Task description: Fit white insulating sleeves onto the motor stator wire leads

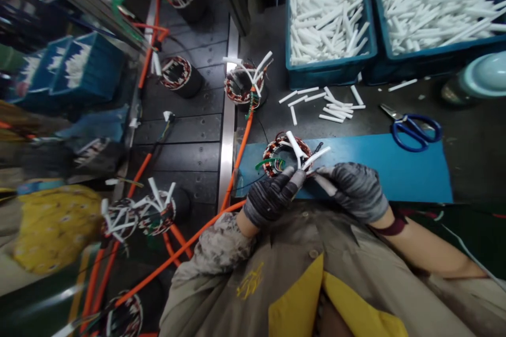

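Wire-wound ring [271, 151], one, bearing leaning white sleeves [294, 144]. Location: on a blue mat [367, 155], by its left end, near the near edge of the surface [272, 47]. Hands, gloved: left hand [272, 195] with fingertips apparently pinched on the foot of the white sleeves; right hand [358, 189] with fingers curled beside the ring's right rim, its grip impossible to tell. Risks, as judged: a sleeve could slip loose if a knuckle knocks it; hidden wiring could kink under a sideways pull. Orientation: mouth facing up, central axis roughly upright; outline round, no long side. Sleeves splay, one toward the surface's far edge, another toward its far right corner.
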`<state>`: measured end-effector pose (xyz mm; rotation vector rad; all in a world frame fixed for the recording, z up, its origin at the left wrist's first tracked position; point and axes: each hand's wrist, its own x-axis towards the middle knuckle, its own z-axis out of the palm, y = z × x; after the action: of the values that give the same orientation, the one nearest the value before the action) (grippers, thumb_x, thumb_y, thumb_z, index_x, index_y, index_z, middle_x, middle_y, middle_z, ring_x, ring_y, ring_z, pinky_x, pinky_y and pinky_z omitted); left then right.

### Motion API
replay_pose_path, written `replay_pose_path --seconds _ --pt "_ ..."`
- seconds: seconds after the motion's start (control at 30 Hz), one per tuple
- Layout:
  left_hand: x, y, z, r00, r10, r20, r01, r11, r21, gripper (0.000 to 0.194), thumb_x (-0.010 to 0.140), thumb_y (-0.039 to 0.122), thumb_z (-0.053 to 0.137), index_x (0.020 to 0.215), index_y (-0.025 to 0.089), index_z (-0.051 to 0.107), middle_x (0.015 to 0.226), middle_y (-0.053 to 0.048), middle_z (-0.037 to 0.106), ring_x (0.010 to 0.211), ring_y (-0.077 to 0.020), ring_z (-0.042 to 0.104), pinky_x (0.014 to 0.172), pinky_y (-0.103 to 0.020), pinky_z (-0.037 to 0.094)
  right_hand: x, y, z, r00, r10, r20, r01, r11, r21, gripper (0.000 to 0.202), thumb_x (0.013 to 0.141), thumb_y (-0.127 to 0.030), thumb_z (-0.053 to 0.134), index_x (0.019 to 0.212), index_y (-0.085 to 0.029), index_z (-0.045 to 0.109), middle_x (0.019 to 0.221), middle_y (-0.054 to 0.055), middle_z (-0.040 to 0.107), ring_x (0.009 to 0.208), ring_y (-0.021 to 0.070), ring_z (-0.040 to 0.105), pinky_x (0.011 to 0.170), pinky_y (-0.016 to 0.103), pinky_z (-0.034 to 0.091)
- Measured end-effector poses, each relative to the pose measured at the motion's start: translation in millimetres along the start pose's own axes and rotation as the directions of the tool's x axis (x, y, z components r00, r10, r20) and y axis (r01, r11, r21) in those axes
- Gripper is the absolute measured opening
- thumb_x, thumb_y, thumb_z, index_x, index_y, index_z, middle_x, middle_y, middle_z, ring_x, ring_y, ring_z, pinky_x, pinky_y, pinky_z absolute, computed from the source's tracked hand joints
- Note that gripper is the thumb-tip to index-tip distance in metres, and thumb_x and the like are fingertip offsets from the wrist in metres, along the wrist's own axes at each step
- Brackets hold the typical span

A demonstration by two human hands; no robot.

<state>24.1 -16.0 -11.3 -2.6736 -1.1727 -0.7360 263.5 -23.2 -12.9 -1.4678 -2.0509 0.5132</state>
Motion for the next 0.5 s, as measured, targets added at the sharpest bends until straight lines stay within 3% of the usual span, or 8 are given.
replay_pose_path --seconds 0.1,0.17,0.2,0.27,0.37,0.43,0.5 --pt "2 -4 2.7 0.999 -0.043 0.015 0.045 0.989 -0.138 0.021 0.098 0.027 0.068 0.117 0.02 0.075 0.108 -0.008 0.082 0.088 -0.0188 0.08 0.065 -0.025 0.062 21 30 -9 0.977 0.121 0.175 -0.187 0.882 0.434 0.033 0.096 -0.053 0.065 0.103 -0.026 0.082 0.092 0.004 0.082 0.08 0.0238 0.074 0.074 0.035 0.056" --pt "2 -6 5.5 0.998 -0.061 0.002 0.06 0.981 -0.187 0.022 0.099 0.029 0.068 0.117 0.019 0.074 0.107 -0.008 0.082 0.091 -0.0199 0.08 0.07 -0.026 0.065 45 52 -14 0.97 0.218 0.109 -0.243 0.838 0.489 0.035 0.095 -0.055 0.065 0.105 -0.025 0.08 0.098 0.005 0.082 0.088 0.0258 0.075 0.083 0.04 0.059" --pt "2 -7 7.0 0.998 -0.065 -0.014 0.061 0.979 -0.196 0.022 0.1 0.03 0.067 0.117 0.018 0.074 0.106 -0.009 0.082 0.09 -0.0203 0.081 0.071 -0.027 0.065 58 61 -15 0.964 0.265 0.038 -0.256 0.873 0.415 0.035 0.096 -0.051 0.064 0.113 -0.024 0.078 0.108 0.007 0.081 0.1 0.0277 0.074 0.094 0.045 0.057" --pt "1 -8 9.4 0.997 -0.071 -0.039 0.061 0.977 -0.207 0.023 0.102 0.032 0.063 0.117 0.018 0.073 0.107 -0.009 0.082 0.089 -0.0206 0.081 0.071 -0.028 0.067 85 76 -13 0.978 0.204 0.055 -0.208 0.972 0.105 0.035 0.095 -0.043 0.065 0.12 -0.022 0.077 0.125 0.013 0.075 0.116 0.0331 0.067 0.104 0.051 0.051" --pt "1 -8 10.5 0.997 -0.069 -0.047 0.055 0.968 -0.244 0.024 0.103 0.031 0.061 0.121 0.018 0.071 0.108 -0.009 0.082 0.09 -0.0205 0.081 0.073 -0.029 0.068 115 83 -4 0.967 0.226 0.12 -0.175 0.927 -0.333 0.03 0.095 -0.034 0.064 0.112 -0.014 0.078 0.128 0.021 0.071 0.122 0.0397 0.06 0.101 0.053 0.047" --pt "2 -8 9.6 0.996 -0.067 -0.055 0.051 0.964 -0.262 0.025 0.101 0.029 0.064 0.122 0.017 0.07 0.109 -0.009 0.081 0.089 -0.0206 0.081 0.072 -0.028 0.068 122 80 1 0.965 0.223 0.137 -0.148 0.898 -0.414 0.027 0.095 -0.029 0.063 0.108 -0.009 0.076 0.129 0.022 0.069 0.124 0.0412 0.058 0.101 0.054 0.045" --pt "2 -8 8.3 0.996 -0.08 -0.046 0.064 0.96 -0.273 0.026 0.1 0.029 0.065 0.122 0.016 0.071 0.11 -0.01 0.081 0.091 -0.0211 0.081 0.076 -0.029 0.068 115 73 0 0.976 0.175 0.129 -0.127 0.939 -0.319 0.028 0.097 -0.03 0.06 0.105 -0.007 0.074 0.125 0.021 0.069 0.124 0.0392 0.059 0.103 0.051 0.045"
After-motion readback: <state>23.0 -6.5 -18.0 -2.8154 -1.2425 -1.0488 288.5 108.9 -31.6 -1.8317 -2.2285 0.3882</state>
